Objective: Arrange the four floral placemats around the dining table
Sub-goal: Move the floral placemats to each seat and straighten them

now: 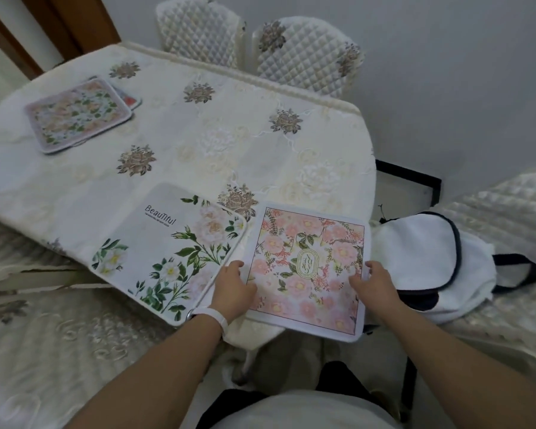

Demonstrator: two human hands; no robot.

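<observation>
A pink floral placemat (310, 258) lies at the near right corner of the dining table (198, 144), overhanging the near edge a little. My left hand (232, 286) presses its left edge and my right hand (373, 281) grips its right edge. Touching its left side lies a white placemat (167, 252) with green leaves, pale flowers and the word "Beautiful". At the far left rests a third floral placemat (78, 114), with the corner of another mat (130, 99) peeking out from beneath it.
The table wears a cream embroidered cloth. Two quilted chairs (304, 54) stand at the far side, another quilted chair (505, 243) at the right holds a white bag (427, 255) with dark trim. A covered seat (44, 335) is at the near left.
</observation>
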